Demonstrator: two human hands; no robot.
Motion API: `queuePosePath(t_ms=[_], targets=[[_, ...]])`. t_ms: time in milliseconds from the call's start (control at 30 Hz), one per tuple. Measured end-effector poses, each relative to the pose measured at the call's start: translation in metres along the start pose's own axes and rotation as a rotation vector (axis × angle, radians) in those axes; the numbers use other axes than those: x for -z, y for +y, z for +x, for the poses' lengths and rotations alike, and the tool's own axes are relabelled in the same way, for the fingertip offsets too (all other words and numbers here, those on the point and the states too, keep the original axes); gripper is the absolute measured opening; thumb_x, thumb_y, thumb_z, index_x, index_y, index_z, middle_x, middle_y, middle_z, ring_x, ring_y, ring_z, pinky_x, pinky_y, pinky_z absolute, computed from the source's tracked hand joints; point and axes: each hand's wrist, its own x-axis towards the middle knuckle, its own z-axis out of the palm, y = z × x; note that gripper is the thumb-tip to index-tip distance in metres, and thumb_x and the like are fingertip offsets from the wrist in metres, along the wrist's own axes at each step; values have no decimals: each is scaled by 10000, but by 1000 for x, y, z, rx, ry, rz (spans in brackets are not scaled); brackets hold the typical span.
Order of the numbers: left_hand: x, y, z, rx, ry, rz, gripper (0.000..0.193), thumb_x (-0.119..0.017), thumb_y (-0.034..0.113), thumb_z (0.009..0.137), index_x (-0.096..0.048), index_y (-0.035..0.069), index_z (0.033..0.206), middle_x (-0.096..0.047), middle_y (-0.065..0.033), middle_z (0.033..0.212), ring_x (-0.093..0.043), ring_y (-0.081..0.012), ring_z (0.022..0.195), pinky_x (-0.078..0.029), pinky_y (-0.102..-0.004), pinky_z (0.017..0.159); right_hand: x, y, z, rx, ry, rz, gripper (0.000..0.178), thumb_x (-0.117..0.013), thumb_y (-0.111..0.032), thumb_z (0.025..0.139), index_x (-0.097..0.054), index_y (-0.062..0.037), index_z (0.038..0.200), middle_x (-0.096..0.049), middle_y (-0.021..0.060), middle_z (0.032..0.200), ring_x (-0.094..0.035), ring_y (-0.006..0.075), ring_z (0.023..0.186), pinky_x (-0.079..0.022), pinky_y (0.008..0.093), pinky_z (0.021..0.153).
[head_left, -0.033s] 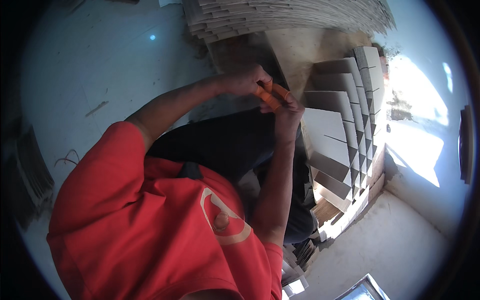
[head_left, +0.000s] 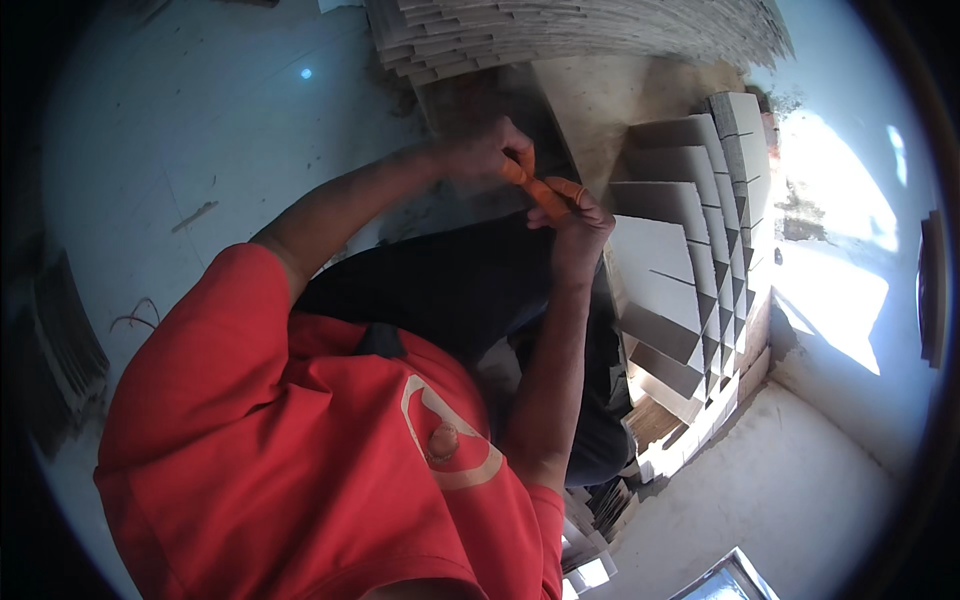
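Note:
My left hand [head_left: 483, 150] and my right hand [head_left: 578, 232] meet in front of me, above my dark-trousered leg. Orange finger cots cover fingertips on both hands. With thumb and forefinger bent into a pinch, my left hand grips an orange finger cot [head_left: 545, 200] at the tip of a finger of my right hand. The right fingers are curled close together; whether anything lies between them is hidden. Just right of my right hand stands a row of slotted cardboard dividers [head_left: 655, 265].
A broad stack of flat cardboard pieces [head_left: 560, 35] lies at the far side. More cardboard sheets [head_left: 70, 330] are at the left edge. A thin reddish wire loop [head_left: 140, 315] rests on the pale floor [head_left: 220, 140]. Sunlight falls on the wall at the right.
My hands have drawn slightly apart: the left a little to the left, the right slightly to the right. The gap between the orange-covered fingers has narrowed. The cardboard has not moved.

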Motion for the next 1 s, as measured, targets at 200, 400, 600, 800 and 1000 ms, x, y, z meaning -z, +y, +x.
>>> queuePosePath(t_ms=[200,400,600,800,1000], targets=[[13,-28,-5,21,47,-67,118,-706,74,764,-694,-2,854,-667,-44,782,-598,-94,749,-473,-262,697,-3,2,-1,39,176,69,147,-606,111,811,-680,63,930,-676,123,816,-653,170,591,-565,274,503],[16,-49,-8,106,145,-134,120,-699,96,763,-692,4,839,-663,-37,772,-599,-98,749,-469,-260,700,-3,-7,-2,-31,276,103,125,-630,92,814,-682,35,912,-671,114,787,-647,163,599,-574,274,529],[28,-82,7,126,195,-10,120,-697,104,746,-694,4,811,-673,-43,757,-600,-95,735,-467,-261,701,4,3,4,21,330,294,137,-662,64,809,-672,35,943,-679,122,820,-654,171,629,-590,301,558],[23,-99,24,38,181,115,127,-729,148,728,-694,30,760,-668,-63,719,-619,-126,722,-474,-315,763,30,25,7,67,242,664,192,-557,-40,906,-634,33,1066,-678,175,948,-693,254,767,-614,374,691],[7,-166,38,-300,590,1007,246,-771,258,750,-664,37,724,-657,-111,822,-632,-197,755,-361,-489,976,41,32,6,-13,67,976,341,-486,-187,968,-557,52,1201,-646,217,1089,-670,297,961,-585,413,822]])
